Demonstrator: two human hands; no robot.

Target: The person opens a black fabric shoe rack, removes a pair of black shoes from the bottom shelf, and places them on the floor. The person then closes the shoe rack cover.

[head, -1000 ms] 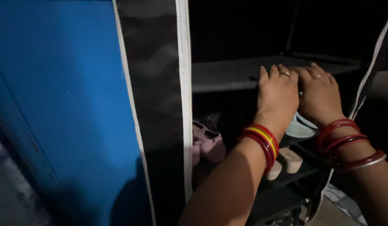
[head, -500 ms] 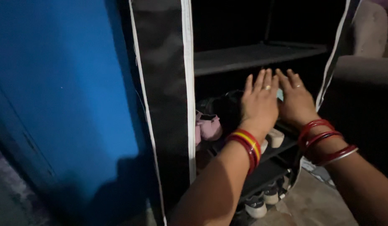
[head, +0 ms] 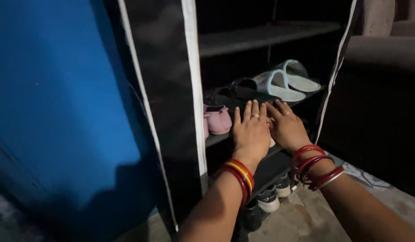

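Note:
My left hand and my right hand lie side by side, fingers stretched flat, over the front of a lower shelf of a dark fabric shoe rack. Both wrists wear red bangles and each hand has a ring. Neither hand holds anything that I can see. Pink shoes sit just left of my left hand on that shelf. Behind my hands, pale blue slippers and a black sandal rest on the shelf above.
The rack's black cover flap with white trim hangs at the left. A blue wall stands beyond it. Black and white sneakers sit at the bottom. A dark sofa stands to the right.
Both hands have come down from the upper shelf to a lower one, staying flat and together. The view dropped with them, so the slippers now show.

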